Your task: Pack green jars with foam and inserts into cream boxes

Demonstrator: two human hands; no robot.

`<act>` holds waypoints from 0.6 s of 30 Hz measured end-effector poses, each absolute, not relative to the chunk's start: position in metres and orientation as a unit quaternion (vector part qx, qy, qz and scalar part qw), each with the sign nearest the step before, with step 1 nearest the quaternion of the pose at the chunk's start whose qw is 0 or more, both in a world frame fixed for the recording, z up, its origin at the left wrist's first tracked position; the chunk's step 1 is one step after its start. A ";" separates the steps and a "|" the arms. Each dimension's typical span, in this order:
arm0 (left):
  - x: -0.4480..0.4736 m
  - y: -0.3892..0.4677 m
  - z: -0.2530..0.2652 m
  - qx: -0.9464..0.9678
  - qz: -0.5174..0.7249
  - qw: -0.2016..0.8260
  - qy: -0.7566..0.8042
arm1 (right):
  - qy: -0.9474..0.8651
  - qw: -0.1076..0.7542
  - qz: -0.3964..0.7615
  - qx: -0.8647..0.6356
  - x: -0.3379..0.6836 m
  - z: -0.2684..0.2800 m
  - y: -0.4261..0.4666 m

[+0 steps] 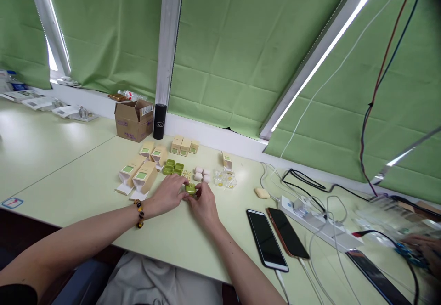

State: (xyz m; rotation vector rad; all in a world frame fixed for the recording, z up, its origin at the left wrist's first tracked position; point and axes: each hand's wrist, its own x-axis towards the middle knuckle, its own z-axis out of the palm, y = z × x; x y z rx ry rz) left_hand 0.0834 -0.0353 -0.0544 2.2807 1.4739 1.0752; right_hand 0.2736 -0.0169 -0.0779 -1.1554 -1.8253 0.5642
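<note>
Between my two hands is a small green square case [190,189], held low over the table. My left hand [169,195] grips its left side with bent fingers, and my right hand [204,205] closes on it from the right. Just beyond my hands lie several open green square cases [173,167], some tiny yellowish pieces [186,174] and several pale pinkish-white rounded blocks [202,174]. Clear plastic pieces with yellow spots [225,179] rest further right. On the left, several tan cartons with green labels [144,176] lie with their flaps open.
Small tan boxes [184,146] stand behind the parts, near a brown cardboard box [134,120] and a black tumbler [159,121]. To the right lie two phones [267,240], a white power strip [317,224] and tangled cables. Another person's hand [425,250] shows at the right edge.
</note>
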 end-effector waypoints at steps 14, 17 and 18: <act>0.075 -0.034 -0.056 0.769 0.376 0.113 0.505 | -0.754 0.376 0.246 -0.479 0.289 -0.069 -0.008; 0.074 -0.033 -0.060 0.774 0.358 0.122 0.508 | -0.777 0.324 0.194 -0.504 0.288 -0.069 -0.010; 0.074 -0.033 -0.061 0.775 0.355 0.127 0.508 | -0.780 0.316 0.189 -0.507 0.286 -0.070 -0.010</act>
